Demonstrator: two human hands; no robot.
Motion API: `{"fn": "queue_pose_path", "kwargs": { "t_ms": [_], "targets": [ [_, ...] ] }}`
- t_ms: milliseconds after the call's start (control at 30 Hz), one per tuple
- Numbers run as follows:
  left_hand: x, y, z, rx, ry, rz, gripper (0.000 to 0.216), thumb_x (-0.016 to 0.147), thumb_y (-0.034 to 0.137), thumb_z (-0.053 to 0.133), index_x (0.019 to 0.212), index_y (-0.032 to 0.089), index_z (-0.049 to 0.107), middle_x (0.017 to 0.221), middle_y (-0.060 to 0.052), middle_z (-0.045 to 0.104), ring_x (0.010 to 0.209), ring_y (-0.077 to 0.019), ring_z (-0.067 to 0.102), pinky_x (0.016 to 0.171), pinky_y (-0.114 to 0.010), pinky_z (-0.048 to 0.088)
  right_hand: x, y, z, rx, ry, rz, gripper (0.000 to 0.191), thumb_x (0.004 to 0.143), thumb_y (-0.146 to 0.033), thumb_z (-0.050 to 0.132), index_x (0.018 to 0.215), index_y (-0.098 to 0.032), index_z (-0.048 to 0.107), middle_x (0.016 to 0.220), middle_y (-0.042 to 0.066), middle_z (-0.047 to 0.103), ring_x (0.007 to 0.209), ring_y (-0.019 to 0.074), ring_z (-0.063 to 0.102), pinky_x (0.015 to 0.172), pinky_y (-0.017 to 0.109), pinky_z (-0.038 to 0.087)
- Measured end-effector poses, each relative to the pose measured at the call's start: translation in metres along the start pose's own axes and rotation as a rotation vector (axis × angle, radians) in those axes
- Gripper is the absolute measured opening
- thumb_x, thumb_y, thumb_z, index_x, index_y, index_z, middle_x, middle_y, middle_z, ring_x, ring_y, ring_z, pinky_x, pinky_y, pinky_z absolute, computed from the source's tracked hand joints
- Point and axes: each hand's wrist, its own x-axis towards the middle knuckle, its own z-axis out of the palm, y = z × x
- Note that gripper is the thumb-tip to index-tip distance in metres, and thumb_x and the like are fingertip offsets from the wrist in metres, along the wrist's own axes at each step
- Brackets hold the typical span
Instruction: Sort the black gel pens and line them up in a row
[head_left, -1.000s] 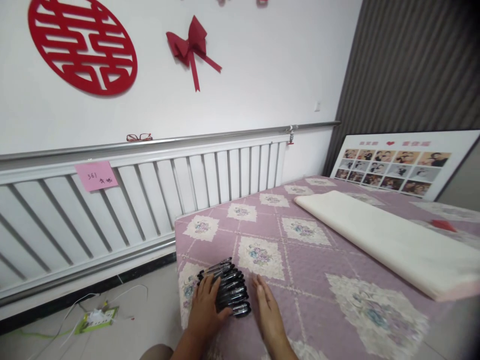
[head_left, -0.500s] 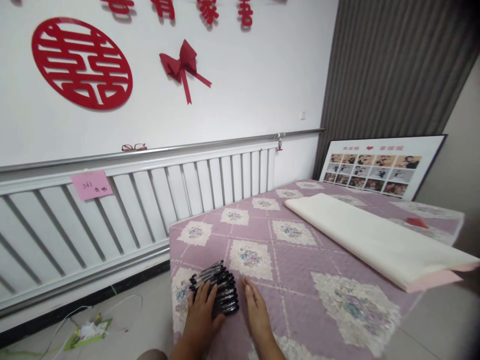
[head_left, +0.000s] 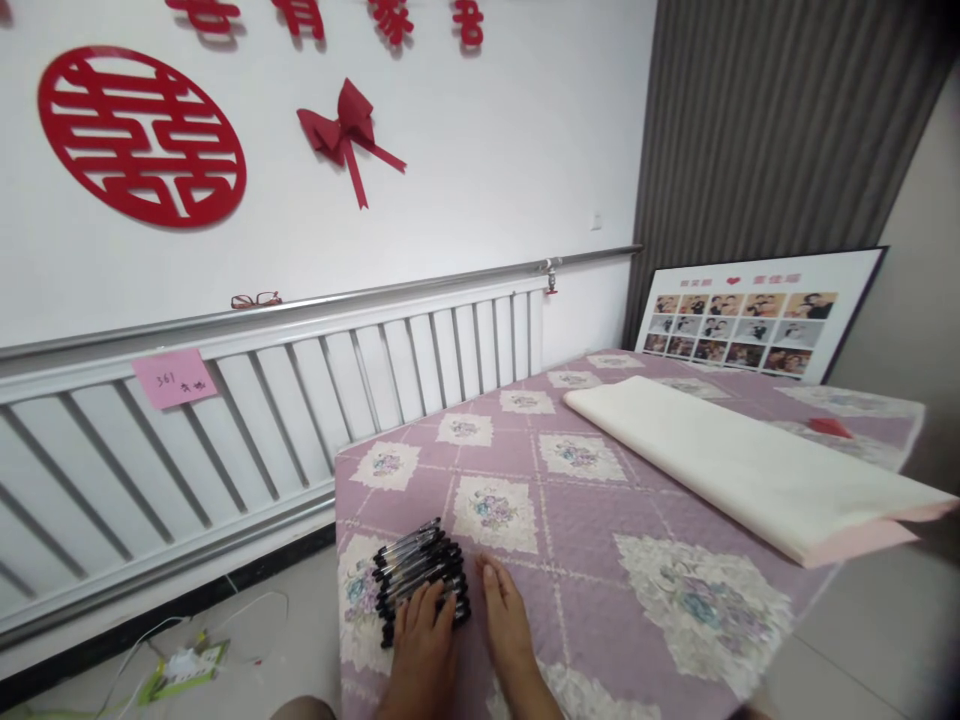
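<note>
Several black pens (head_left: 416, 570) lie side by side in a row near the front left corner of a pink quilted bed cover (head_left: 600, 520). My left hand (head_left: 424, 655) lies flat with its fingertips on the near end of the pen row, fingers stretched out. My right hand (head_left: 506, 625) rests flat on the cover just right of the pens, fingers together and straight, its edge close to the pen tips. Neither hand grips anything.
A long cream folded cloth (head_left: 742, 470) lies across the far right of the bed. A framed photo board (head_left: 750, 315) leans at the back. A white radiator cover (head_left: 262, 400) with a pink note (head_left: 174, 377) runs along the wall. Cables and a power strip (head_left: 184, 665) lie on the floor at left.
The view has swung slightly left and back. My left hand has slid toward me, from over the middle of the pens to their near end. My right hand stays beside them.
</note>
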Motion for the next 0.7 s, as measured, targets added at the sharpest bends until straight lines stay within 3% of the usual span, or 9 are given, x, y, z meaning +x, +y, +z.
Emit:
{"fn": "queue_pose_path", "kwargs": {
  "t_ms": [200,433,700],
  "targets": [
    [0.009,-0.005,-0.017,-0.02,-0.114,-0.068,0.05,0.072,0.014,0.046,0.12,0.027,0.056,0.124,-0.003,0.056,0.115,-0.0232,0.046,0.1,-0.039,0.031,-0.003,-0.011,0.0,0.001,0.017,-0.006,0.051,0.079,-0.058,0.044,0.105,-0.018,0.061,0.112,0.011,0.065,0.108,0.023,0.057,0.098,0.035,0.042],
    [-0.002,-0.012,-0.013,-0.045,0.018,-0.062,0.046,0.072,0.015,0.047,0.117,0.022,0.058,0.122,-0.008,0.055,0.114,-0.0251,0.047,0.096,-0.04,0.036,-0.006,-0.017,0.001,0.058,0.037,0.01,0.053,0.077,-0.058,0.048,0.103,-0.015,0.063,0.108,0.01,0.067,0.104,0.0226,0.059,0.096,0.034,0.042],
    [0.005,-0.007,-0.015,-0.079,-0.046,-0.058,0.045,0.077,0.01,0.041,0.115,0.024,0.06,0.116,-0.006,0.059,0.108,-0.0225,0.05,0.094,-0.037,0.038,-0.005,-0.019,0.002,0.01,0.042,-0.017,0.051,0.076,-0.059,0.049,0.099,-0.016,0.065,0.103,0.009,0.069,0.1,0.0223,0.061,0.094,0.034,0.042]
  ]
}}
